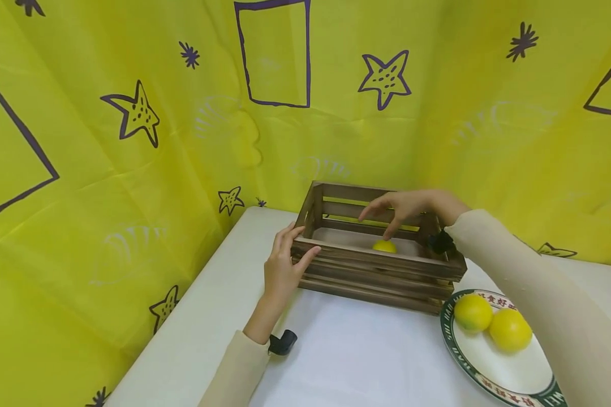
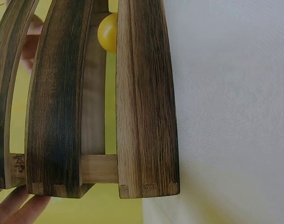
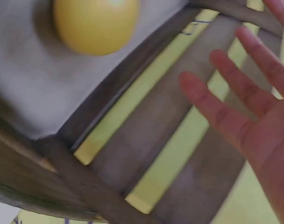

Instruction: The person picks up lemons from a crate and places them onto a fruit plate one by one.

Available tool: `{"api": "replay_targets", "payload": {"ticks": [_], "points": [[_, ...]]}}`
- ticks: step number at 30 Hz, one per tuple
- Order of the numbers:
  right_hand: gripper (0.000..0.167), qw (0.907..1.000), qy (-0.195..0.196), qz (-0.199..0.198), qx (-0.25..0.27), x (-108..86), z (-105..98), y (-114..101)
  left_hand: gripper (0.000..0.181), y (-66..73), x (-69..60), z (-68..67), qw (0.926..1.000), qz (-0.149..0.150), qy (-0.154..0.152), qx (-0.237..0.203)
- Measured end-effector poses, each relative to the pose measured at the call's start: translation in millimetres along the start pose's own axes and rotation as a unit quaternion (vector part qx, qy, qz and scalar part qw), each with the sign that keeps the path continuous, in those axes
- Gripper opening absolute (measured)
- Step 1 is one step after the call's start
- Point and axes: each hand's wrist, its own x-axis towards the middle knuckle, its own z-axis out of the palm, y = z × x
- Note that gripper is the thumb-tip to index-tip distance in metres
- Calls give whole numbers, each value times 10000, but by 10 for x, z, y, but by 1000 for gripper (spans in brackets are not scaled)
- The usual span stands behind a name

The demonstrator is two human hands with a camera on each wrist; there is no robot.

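A brown slatted wooden crate (image 1: 377, 264) stands on the white table. My left hand (image 1: 281, 265) holds its front left corner, the thumb over the front rim and the fingers along the left end. In the left wrist view a few fingertips (image 2: 27, 210) show at the crate's end. Inside the crate lies a round yellow lemon (image 1: 384, 246), also seen between slats. Above it, inside the crate's opening, my right hand (image 1: 404, 208) hovers with spread fingers and holds nothing. In the right wrist view the lemon (image 3: 96, 23) sits apart from the fingers (image 3: 226, 116).
Right of the crate, a white plate with a green patterned rim (image 1: 453, 345) carries two more lemons (image 1: 510, 330), partly beneath the right forearm. A yellow curtain (image 1: 193, 141) with drawn stars hangs behind and to the left. White cloth covers the table (image 1: 356, 356).
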Motion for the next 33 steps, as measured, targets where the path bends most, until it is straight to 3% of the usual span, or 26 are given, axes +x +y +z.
{"api": "replay_targets", "payload": {"ticks": [5, 12, 15, 21, 28, 33], "points": [[70, 9957, -714, 567, 155, 29, 123, 147, 53, 58, -8, 22, 9999, -12, -96, -106], [68, 9887, -1431, 278, -343, 116, 182, 231, 52, 72, 4, 16, 9999, 32, -37, -106], [68, 9863, -1560, 367, -404, 144, 185, 221, 52, 51, 17, 16, 10000, 56, 1, -74], [69, 9812, -1678, 828, -481, 166, 247, 197, 52, 27, 18, 27, 10000, 27, -25, -51], [66, 9777, -1598, 1107, -797, 165, 309, 222, 52, 25, 3, 29, 10000, 45, -40, -68], [59, 9824, -1362, 1196, -455, 229, 312, 256, 52, 13, -5, -4, 10000, -7, 29, -24]]}}
